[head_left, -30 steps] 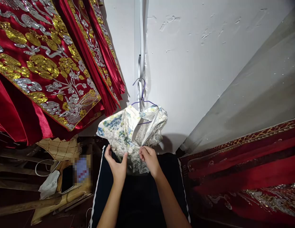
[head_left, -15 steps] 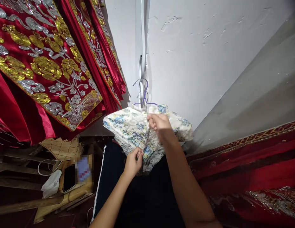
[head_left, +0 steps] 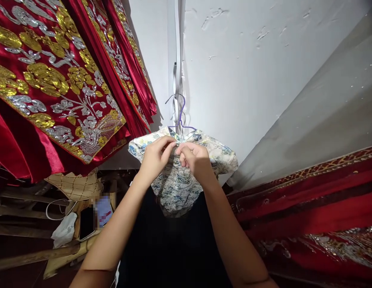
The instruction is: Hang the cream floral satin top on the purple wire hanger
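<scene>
A white shirt with a blue and yellow floral print (head_left: 178,188) hangs on a purple hanger (head_left: 182,110) in front of me. My left hand (head_left: 158,154) pinches the shirt's front edge just below the collar. Close beside it, my right hand (head_left: 194,156) has its fingers closed on the other side of the front opening. The fingertips of both hands nearly meet at the neckline. Whether a button lies between them is too small to make out.
Red cloth with gold and silver sequin embroidery (head_left: 68,88) hangs at the left. A wooden stool (head_left: 84,248) at lower left bears a phone (head_left: 86,222) and crumpled white plastic (head_left: 64,230). Red embroidered fabric (head_left: 317,216) lies at the right. Behind the shirt is a white wall (head_left: 233,80).
My left hand has moved up from the shirt's lower front to the collar. My right hand has stayed near the neckline. The shirt front hangs flatter, and the view has shifted slightly.
</scene>
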### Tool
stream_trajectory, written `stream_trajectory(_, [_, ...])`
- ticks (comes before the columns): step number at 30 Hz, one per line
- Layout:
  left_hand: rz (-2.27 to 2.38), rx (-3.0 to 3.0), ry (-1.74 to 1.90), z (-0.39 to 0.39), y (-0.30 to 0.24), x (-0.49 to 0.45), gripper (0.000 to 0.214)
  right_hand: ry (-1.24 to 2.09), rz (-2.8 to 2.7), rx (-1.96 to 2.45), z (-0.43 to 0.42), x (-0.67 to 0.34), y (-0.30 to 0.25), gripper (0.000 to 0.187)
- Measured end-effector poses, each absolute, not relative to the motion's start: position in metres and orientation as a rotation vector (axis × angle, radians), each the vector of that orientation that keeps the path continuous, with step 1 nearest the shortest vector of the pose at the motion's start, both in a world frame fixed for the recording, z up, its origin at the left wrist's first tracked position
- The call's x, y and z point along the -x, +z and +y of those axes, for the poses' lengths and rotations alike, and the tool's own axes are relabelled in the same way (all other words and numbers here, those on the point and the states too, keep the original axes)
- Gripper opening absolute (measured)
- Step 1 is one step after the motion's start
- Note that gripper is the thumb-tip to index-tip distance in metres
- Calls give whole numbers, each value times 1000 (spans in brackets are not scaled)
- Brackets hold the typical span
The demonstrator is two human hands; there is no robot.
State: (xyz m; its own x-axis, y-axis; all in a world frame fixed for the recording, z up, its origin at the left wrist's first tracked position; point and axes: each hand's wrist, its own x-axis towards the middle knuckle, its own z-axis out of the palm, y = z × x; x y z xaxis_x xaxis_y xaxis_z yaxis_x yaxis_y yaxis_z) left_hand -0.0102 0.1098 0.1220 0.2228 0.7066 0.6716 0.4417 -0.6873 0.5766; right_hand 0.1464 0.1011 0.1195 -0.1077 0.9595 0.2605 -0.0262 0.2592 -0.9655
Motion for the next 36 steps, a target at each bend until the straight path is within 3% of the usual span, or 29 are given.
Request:
stream_trajectory(5, [1120, -2088, 1681, 112, 134, 11, 22, 1024, -1453, 1063, 116, -148, 85, 26])
stream_trajectory(10, [1082, -1272, 2175, 115, 118, 81, 21, 1135, -1452, 1087, 99, -146, 45, 28])
stream_trajectory(16, [1071, -287, 1881, 90, 23, 125, 24, 1391, -1323, 946, 65, -133, 31, 27])
stream_trajectory(20, [1128, -306, 1659, 75, -26, 92, 20, 1385, -1005, 1015, 56, -136, 10, 26])
stream_trajectory(25, [974, -522, 1496, 65, -14, 47, 32, 1109, -508, 1120, 60, -149, -20, 21])
stream_trajectory(28, [838, -822, 1377, 54, 5, 12, 28, 1010, -663, 1166, 64, -151, -22, 30])
stream_trajectory(32, [922, -1152, 1371, 42, 16, -23, 26, 1304, -1012, 1104, 62, -149, -8, 56])
stream_trajectory(36, [1045, -1298, 1494, 48, 22, -22, 25, 1543, -1311, 929, 56, -154, 15, 44])
